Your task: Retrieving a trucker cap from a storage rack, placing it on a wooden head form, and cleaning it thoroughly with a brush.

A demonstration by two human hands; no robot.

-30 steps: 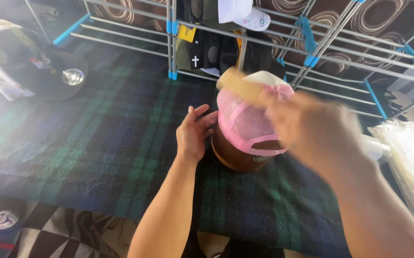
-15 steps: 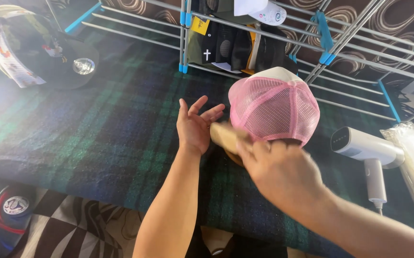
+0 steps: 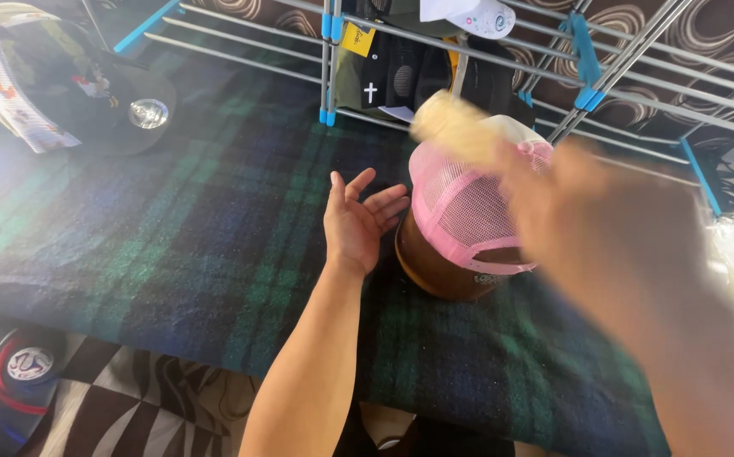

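Two hands: left hand (image 3: 360, 222) open, fingers spread, at 9 o'clock of pink mesh cap (image 3: 469, 211) on brown stand (image 3: 435, 267), centre of plaid desk (image 3: 172, 245). Right hand (image 3: 604, 228) blurred, grips pale brush (image 3: 452, 127) at cap's 12. Risk: hard swipe knocks unsteadied cap off stand.

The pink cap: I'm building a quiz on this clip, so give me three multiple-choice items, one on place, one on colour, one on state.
1. The pink mesh cap sits on:
A a brown rounded stand
B the metal rack
C the floor
2. The cloth under it is:
A plain red
B green and blue plaid
C white
3. The left hand is:
A a fist
B open, beside the cap
C gripping the cap

Answers: A, the brown stand shows beneath the mesh; B, dark plaid covers the surface; B, its fingers are spread and hold nothing.
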